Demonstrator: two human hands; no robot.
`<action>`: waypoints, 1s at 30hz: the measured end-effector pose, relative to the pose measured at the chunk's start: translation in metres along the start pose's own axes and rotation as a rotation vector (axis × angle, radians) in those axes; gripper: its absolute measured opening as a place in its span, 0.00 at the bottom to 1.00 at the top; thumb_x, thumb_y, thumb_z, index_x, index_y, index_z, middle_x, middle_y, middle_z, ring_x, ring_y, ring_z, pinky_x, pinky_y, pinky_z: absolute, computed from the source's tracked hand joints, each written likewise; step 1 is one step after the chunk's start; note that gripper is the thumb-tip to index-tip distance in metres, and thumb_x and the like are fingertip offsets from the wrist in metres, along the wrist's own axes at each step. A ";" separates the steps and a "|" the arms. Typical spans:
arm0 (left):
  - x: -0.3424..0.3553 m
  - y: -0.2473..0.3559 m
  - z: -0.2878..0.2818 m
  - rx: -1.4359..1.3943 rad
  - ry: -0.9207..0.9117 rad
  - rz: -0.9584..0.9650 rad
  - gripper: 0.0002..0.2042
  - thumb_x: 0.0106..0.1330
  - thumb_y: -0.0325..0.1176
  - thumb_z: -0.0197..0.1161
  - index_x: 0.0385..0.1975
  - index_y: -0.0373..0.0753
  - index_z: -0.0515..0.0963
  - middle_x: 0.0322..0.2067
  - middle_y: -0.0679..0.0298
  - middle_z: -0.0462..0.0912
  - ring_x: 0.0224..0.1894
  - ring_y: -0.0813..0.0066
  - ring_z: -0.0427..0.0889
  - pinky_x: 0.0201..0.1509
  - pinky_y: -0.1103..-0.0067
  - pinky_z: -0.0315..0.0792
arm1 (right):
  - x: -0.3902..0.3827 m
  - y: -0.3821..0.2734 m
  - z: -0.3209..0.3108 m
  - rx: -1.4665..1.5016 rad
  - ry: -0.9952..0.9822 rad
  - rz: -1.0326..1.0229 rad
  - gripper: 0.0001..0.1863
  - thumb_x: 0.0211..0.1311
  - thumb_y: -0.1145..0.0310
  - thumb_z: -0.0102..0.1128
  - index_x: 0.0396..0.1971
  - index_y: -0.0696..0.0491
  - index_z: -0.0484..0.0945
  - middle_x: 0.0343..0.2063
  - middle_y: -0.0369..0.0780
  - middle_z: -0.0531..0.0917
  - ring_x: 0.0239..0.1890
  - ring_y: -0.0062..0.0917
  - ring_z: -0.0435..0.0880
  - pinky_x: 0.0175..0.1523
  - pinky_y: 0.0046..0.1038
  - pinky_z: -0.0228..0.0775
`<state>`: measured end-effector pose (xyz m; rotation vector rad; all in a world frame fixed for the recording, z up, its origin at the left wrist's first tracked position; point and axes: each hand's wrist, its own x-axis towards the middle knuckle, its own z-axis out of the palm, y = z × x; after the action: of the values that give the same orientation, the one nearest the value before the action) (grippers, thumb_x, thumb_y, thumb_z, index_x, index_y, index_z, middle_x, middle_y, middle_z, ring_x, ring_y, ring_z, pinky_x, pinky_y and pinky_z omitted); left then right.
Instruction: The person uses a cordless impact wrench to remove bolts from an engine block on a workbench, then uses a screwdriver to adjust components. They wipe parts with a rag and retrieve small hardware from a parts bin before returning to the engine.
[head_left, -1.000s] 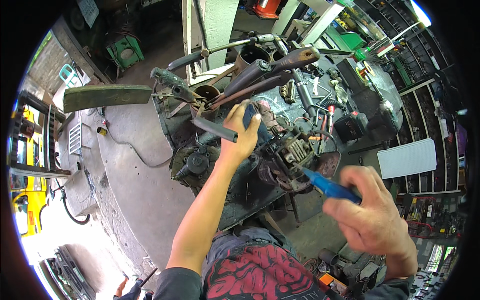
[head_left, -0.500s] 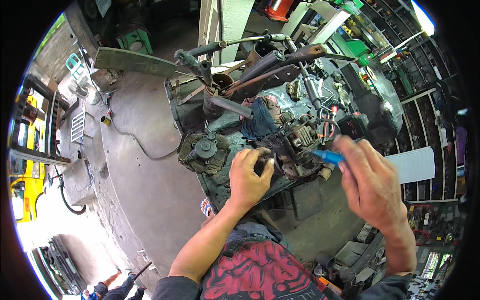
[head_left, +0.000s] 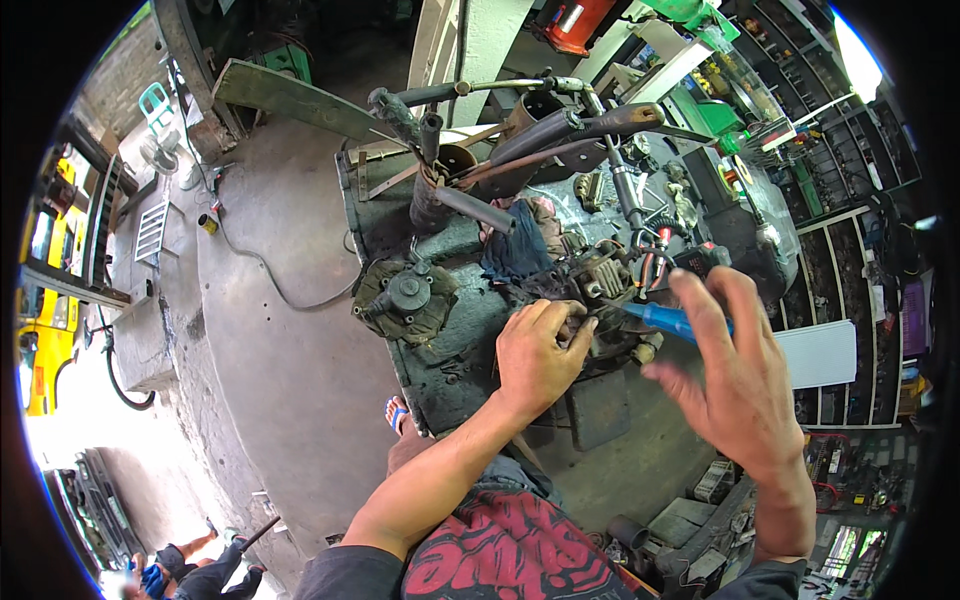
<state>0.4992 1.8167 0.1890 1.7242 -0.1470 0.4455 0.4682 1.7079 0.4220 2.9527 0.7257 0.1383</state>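
Observation:
In my right hand [head_left: 745, 380] is a screwdriver [head_left: 660, 318] with a blue handle; its butt lies against the palm while the thumb and fingers stand loosely apart around it. The tip points left at a greasy metal engine assembly [head_left: 605, 275] with finned parts, on the near right of the workbench. My left hand [head_left: 545, 355] is closed at the near left side of this assembly, thumb and fingers curled together. What they pinch is dark and mostly hidden. Left of it, a round dark motor-like part [head_left: 408, 292] lies on the bench.
Behind the assembly lie a dark blue rag [head_left: 520, 240] and a metal frame [head_left: 435, 200] of tubes and rods. Pliers with red handles [head_left: 660, 245] lie to the right, near a white panel [head_left: 815, 355]. Shelves of parts line the right side. A cable [head_left: 270, 275] runs over the floor.
My left hand has moved right, over the near side of the assembly. The fingers of my right hand have spread wider around the screwdriver. The view has shifted slightly.

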 end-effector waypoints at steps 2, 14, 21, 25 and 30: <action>-0.001 0.000 0.001 -0.007 -0.003 -0.016 0.10 0.54 0.30 0.78 0.34 0.39 0.85 0.22 0.64 0.78 0.24 0.69 0.77 0.31 0.73 0.71 | 0.000 0.001 0.002 0.143 -0.060 0.083 0.28 0.56 0.72 0.70 0.58 0.55 0.74 0.47 0.46 0.73 0.46 0.45 0.76 0.52 0.41 0.72; 0.001 -0.001 -0.001 0.058 0.048 0.056 0.09 0.54 0.31 0.78 0.32 0.39 0.84 0.23 0.64 0.78 0.25 0.66 0.76 0.32 0.71 0.70 | -0.001 -0.003 0.003 0.044 -0.013 -0.188 0.27 0.55 0.67 0.73 0.54 0.54 0.74 0.43 0.43 0.74 0.41 0.37 0.80 0.43 0.37 0.73; 0.003 0.000 -0.002 0.072 0.038 0.049 0.09 0.54 0.31 0.77 0.32 0.40 0.84 0.23 0.65 0.78 0.26 0.66 0.76 0.33 0.71 0.70 | -0.003 -0.001 0.003 0.176 -0.125 0.159 0.20 0.51 0.77 0.66 0.47 0.56 0.78 0.45 0.46 0.72 0.48 0.42 0.73 0.54 0.41 0.68; 0.005 0.001 -0.001 0.071 0.043 0.055 0.09 0.54 0.31 0.77 0.31 0.40 0.84 0.23 0.65 0.78 0.26 0.65 0.76 0.33 0.70 0.70 | -0.005 0.001 0.002 0.003 -0.007 -0.203 0.21 0.54 0.74 0.69 0.49 0.55 0.76 0.45 0.46 0.72 0.45 0.42 0.74 0.53 0.39 0.69; 0.006 0.002 0.001 0.090 0.032 0.060 0.09 0.54 0.32 0.77 0.31 0.40 0.84 0.23 0.64 0.79 0.27 0.63 0.77 0.35 0.69 0.70 | -0.002 0.003 0.005 0.136 0.036 -0.071 0.25 0.53 0.76 0.69 0.52 0.56 0.75 0.48 0.47 0.71 0.42 0.42 0.75 0.49 0.38 0.72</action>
<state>0.5047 1.8163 0.1930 1.8040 -0.1581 0.5306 0.4682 1.7039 0.4173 3.0545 0.8767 0.1432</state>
